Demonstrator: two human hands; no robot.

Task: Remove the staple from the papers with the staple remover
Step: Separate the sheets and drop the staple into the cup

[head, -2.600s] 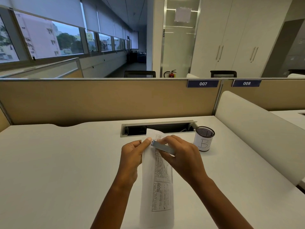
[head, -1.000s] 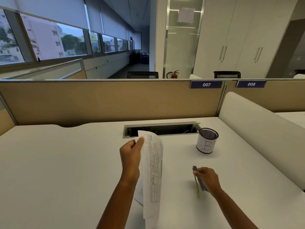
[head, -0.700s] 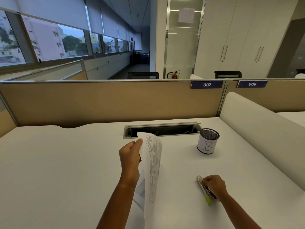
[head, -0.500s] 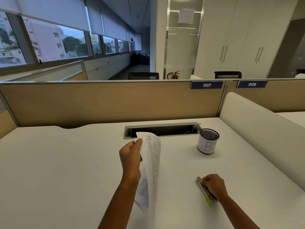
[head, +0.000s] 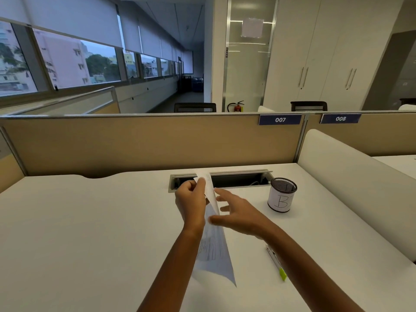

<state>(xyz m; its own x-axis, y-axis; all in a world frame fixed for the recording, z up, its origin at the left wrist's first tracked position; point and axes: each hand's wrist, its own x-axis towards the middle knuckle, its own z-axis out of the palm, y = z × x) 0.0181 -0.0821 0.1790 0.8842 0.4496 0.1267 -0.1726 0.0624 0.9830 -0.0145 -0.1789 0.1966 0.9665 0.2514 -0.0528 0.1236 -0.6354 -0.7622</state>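
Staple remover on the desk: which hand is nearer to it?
Right. The right hand hovers open above and left of the staple remover; the left hand, farther left, pinches the papers.

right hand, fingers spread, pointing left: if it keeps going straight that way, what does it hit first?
Most likely the papers pinched up in the left hand. The open right hand has its fingertips right beside the sheet; depth is unclear from one view, so contact may already be made.

Left hand (head: 191,204) raised, fingers pinched closed at top, forearm angled up from bottom center. Right hand (head: 239,213) beside it, palm down, fingers spread, holding nothing.
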